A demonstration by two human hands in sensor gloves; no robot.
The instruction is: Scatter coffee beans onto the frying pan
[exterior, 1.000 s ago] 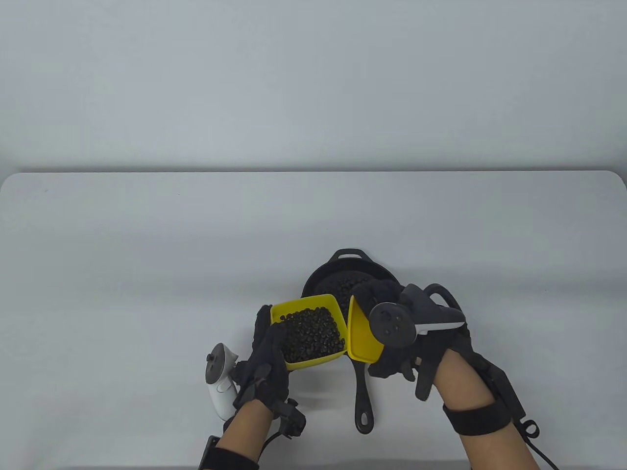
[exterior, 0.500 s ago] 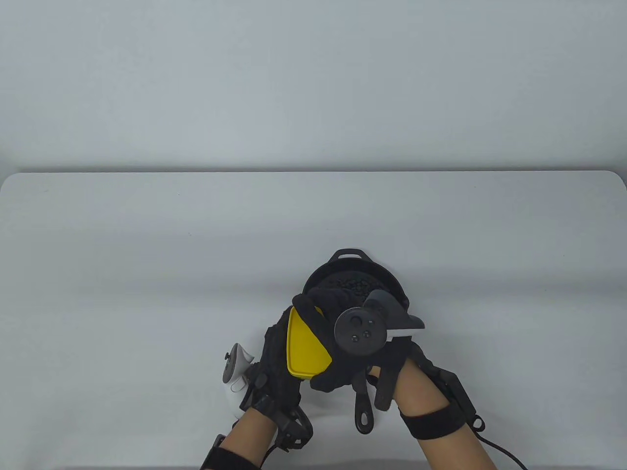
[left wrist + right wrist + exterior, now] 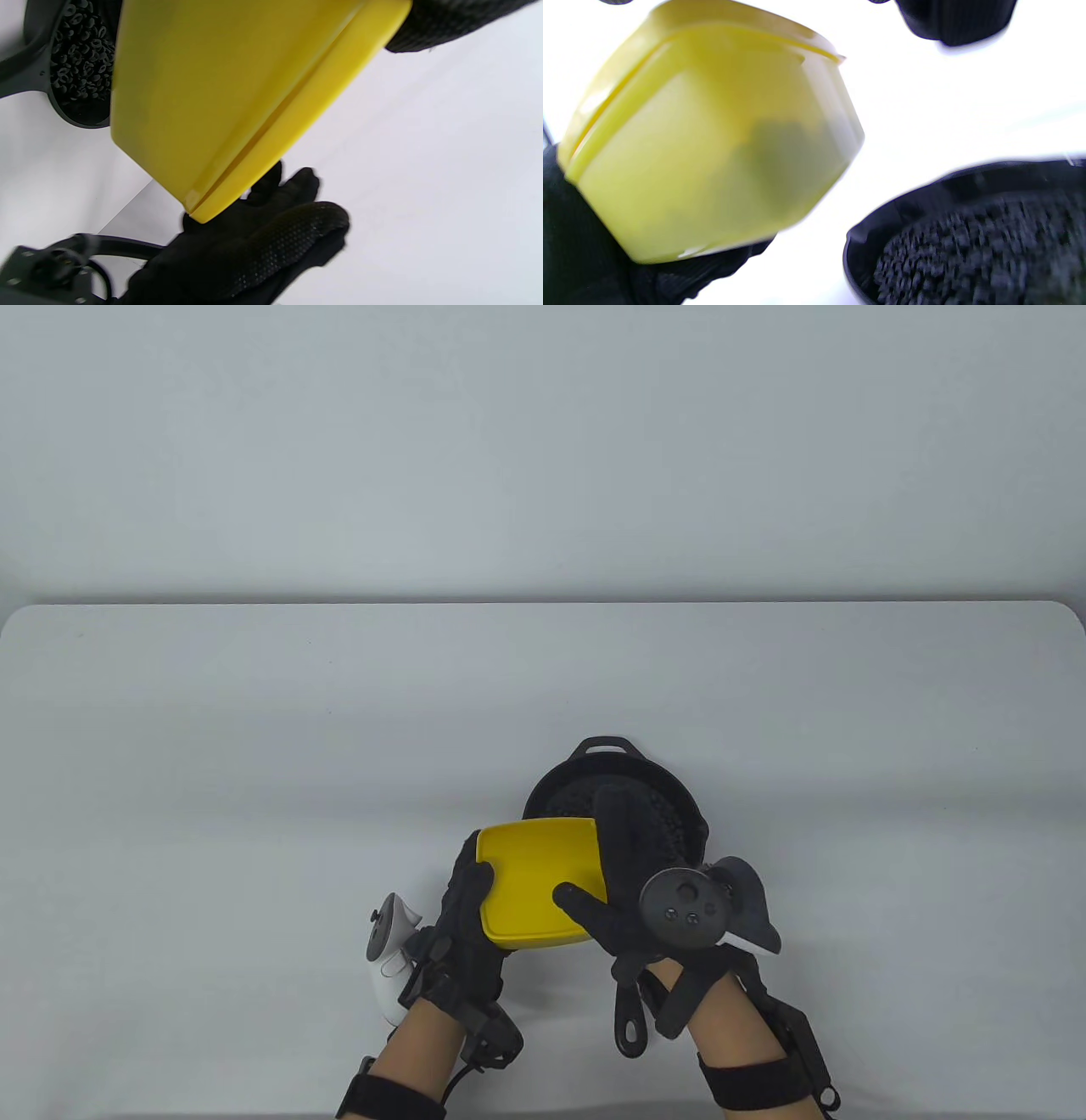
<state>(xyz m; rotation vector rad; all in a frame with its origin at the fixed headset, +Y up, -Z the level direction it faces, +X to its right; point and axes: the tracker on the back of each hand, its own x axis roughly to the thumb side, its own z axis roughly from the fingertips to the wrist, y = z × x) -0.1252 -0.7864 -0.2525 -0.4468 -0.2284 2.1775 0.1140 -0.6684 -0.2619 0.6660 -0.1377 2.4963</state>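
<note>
A black cast-iron frying pan (image 3: 679, 796) lies on the white table, holding a layer of coffee beans (image 3: 666, 824); it also shows in the right wrist view (image 3: 882, 220). My left hand (image 3: 462, 916) grips a yellow container (image 3: 534, 882) from its left side and underneath, just left of the pan. Its yellow lid is on, so the beans inside are hidden. My right hand (image 3: 607, 865) is spread open. Its thumb rests on the lid's right side, and its fingers stretch over the pan. The closed container fills the left wrist view (image 3: 220, 97) and right wrist view (image 3: 704, 140).
The pan's long handle (image 3: 632, 993) points toward the table's near edge, under my right wrist. The table (image 3: 254, 772) stretches bare to the left, right and far side.
A second ago the container was open with beans showing and my right hand held the lid upright beside it. The lid now sits on the container and my right hand has opened.
</note>
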